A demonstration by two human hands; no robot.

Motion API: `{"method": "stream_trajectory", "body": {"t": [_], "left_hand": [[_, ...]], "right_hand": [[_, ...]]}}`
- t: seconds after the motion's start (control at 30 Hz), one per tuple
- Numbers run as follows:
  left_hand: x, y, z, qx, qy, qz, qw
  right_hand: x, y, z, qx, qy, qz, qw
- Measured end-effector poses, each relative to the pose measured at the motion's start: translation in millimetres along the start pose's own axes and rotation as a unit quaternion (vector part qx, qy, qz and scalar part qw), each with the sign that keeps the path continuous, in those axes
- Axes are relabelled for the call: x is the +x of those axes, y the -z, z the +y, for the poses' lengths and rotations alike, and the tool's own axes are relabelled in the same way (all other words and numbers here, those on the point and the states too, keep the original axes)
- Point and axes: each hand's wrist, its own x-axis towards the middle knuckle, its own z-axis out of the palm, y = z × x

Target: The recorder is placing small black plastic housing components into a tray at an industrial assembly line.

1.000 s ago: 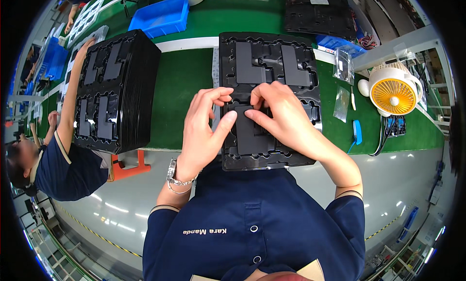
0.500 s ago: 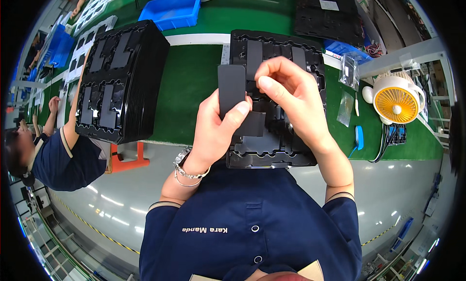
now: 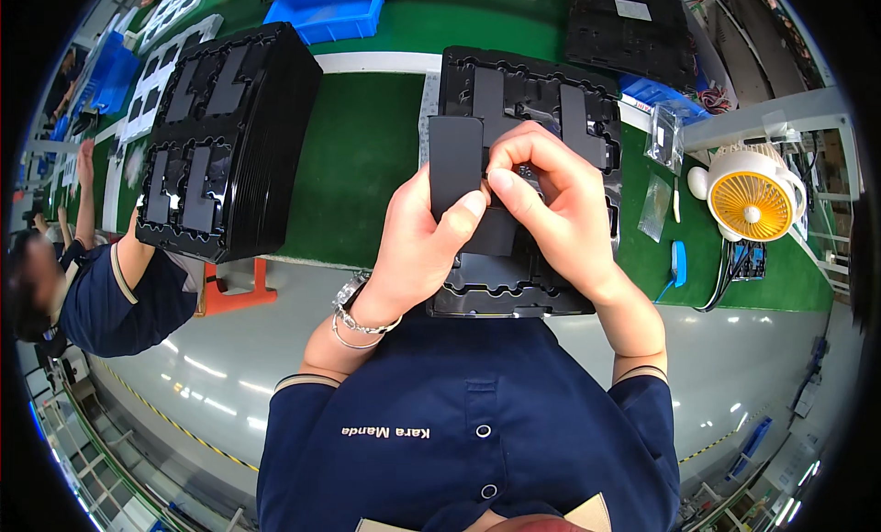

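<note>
My left hand point(image 3: 418, 229) holds a flat, black, L-shaped part point(image 3: 456, 156) upright, its thumb pressed on the front face. Against the right edge of that part, my right hand point(image 3: 562, 201) has thumb and index finger pinched together. Whatever may be between those fingertips is too small to make out. Both hands are above a black moulded tray point(image 3: 491, 273), where similar black parts point(image 3: 575, 110) lie in the far pockets. My hands and the held part hide the tray's middle.
A tall stack of black trays point(image 3: 280, 137) stands to the left, with a blue bin point(image 3: 330, 13) behind. At right are a fan point(image 3: 751, 206), a blue tool point(image 3: 678, 261), clear plastic bags point(image 3: 654, 209) and a dark panel point(image 3: 633, 41). A co-worker point(image 3: 115, 298) is at far left.
My right hand has come left and down to the held part's edge, its fingertips now pinched there. My left hand and the part have moved slightly right. The co-worker's arm is raised.
</note>
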Motion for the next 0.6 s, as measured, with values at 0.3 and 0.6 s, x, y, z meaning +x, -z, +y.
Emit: {"method": "stream_trajectory", "body": {"t": [0.3,0.6], "left_hand": [[0.2,2.4,2.2,0.150,-0.061,0.013,0.987],[-0.7,0.7,-0.5,0.088,-0.031,0.008,0.996]], "right_hand": [[-4.0,-2.0,-4.9,0.080,-0.063,-0.010,0.995],[-2.6,-0.8,-12.8,0.128,-0.133,-0.016,0.983]]}}
